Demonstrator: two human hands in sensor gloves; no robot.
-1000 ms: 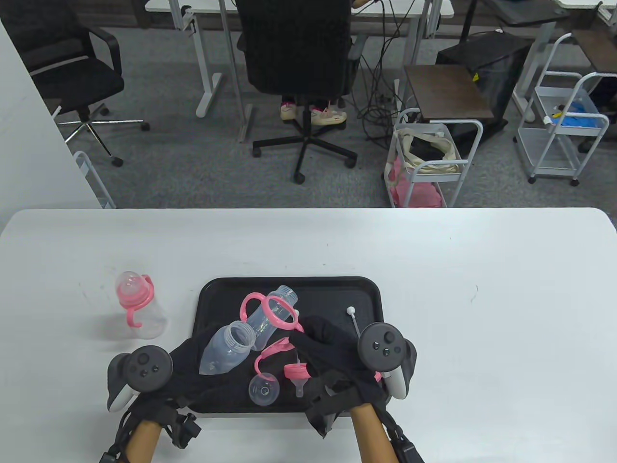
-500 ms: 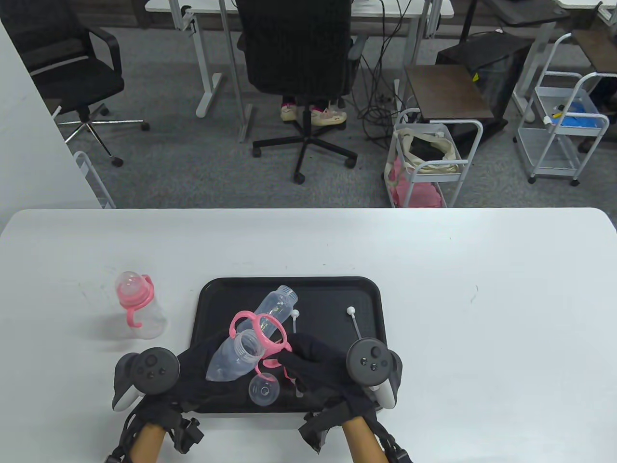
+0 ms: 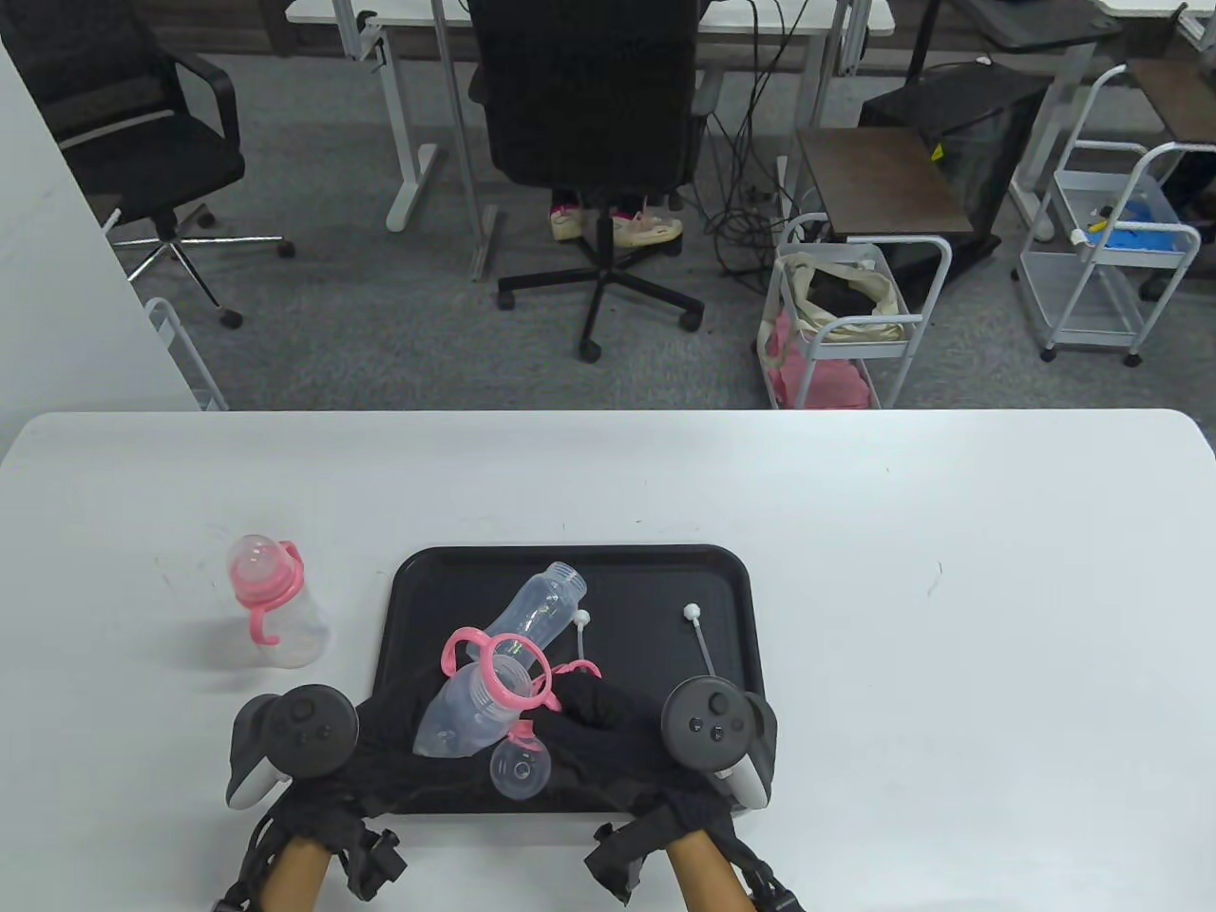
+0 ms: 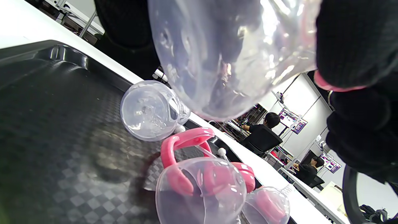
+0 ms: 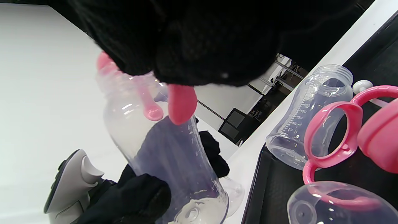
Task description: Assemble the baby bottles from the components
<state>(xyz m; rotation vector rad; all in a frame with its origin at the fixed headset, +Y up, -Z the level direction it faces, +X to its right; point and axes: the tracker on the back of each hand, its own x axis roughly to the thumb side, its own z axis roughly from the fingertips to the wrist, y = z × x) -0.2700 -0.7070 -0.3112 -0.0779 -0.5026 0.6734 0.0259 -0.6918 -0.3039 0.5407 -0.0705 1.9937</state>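
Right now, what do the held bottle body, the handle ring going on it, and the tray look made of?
Bottle body: clear, slightly frosted plastic by the look; the glove shows through it. Handle ring: opaque pink plastic, smooth and glossy with highlights. Tray: black, probably plastic, matte with a checkered anti-slip texture in the left wrist view.

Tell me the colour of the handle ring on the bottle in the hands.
Pink handle ring; the table view shows it best.

It was an office — beyond the white table stood desks on grey carpet, black swivel chairs, tangled cables and wheeled white carts. The left wrist view showed people seated at monitors — ordinary desk work.
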